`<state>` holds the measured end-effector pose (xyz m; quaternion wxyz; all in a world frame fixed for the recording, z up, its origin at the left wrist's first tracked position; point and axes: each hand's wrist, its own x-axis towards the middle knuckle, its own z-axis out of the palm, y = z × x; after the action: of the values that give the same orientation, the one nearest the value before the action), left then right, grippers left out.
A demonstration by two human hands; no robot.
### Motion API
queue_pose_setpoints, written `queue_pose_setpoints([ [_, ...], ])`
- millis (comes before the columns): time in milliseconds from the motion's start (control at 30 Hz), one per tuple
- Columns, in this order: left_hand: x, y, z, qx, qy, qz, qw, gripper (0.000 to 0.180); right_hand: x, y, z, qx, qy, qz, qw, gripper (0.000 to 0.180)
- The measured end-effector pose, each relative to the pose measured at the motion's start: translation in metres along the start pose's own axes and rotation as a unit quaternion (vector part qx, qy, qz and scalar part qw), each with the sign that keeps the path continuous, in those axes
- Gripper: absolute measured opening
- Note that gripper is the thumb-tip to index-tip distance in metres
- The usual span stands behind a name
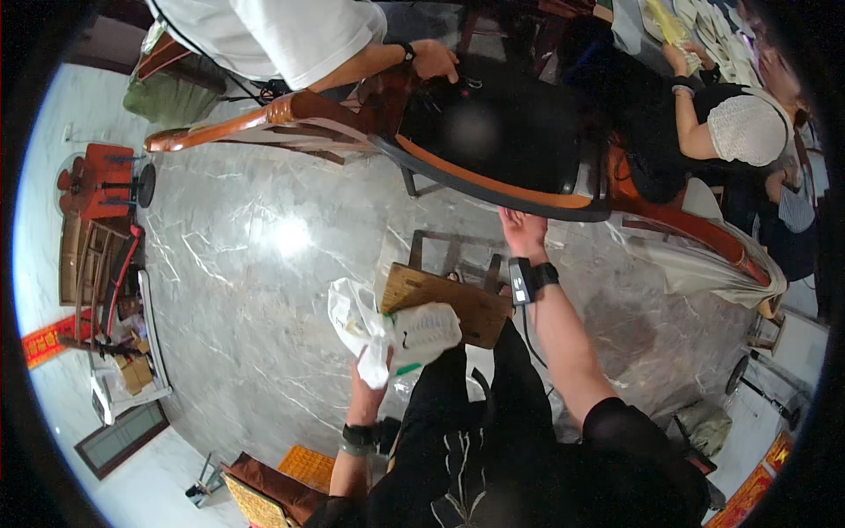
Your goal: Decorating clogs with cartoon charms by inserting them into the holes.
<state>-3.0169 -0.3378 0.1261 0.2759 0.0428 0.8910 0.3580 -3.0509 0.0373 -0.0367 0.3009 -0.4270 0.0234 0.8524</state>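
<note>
left hand (374, 365) is raised in front of the person's chest, fingers closed around a crumpled white plastic bag (387, 330) that bunches over a small wooden stool (449, 304) standing on the grey marble floor (264, 264). right hand (524, 233) reaches forward with the arm nearly straight, fingers spread loosely and holding nothing, close under the edge of a black and orange chair seat (502, 180). what the bag holds is hard to make out, and the stool's legs are mostly hidden.

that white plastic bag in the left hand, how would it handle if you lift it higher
The white plastic bag looks thin and crumpled, so it would probably sag and flop. The left hand grips it with little visible effort, so it is likely light. Its glossy film may slip.
</note>
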Motion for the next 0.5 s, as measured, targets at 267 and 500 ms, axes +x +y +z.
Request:
queue_pose_setpoints([
  [267, -0.036, -0.044, -0.032, -0.079, -0.078, -0.045, 0.993, 0.023, 0.054, 0.049, 0.007, -0.116, -0.068, -0.132, 0.982, 0.051],
  [500, -0.020, -0.059, -0.026, -0.049, -0.064, -0.017, 0.997, 0.019, 0.129, 0.025, -0.088, -0.622, 0.037, -0.320, 0.714, 0.054],
])
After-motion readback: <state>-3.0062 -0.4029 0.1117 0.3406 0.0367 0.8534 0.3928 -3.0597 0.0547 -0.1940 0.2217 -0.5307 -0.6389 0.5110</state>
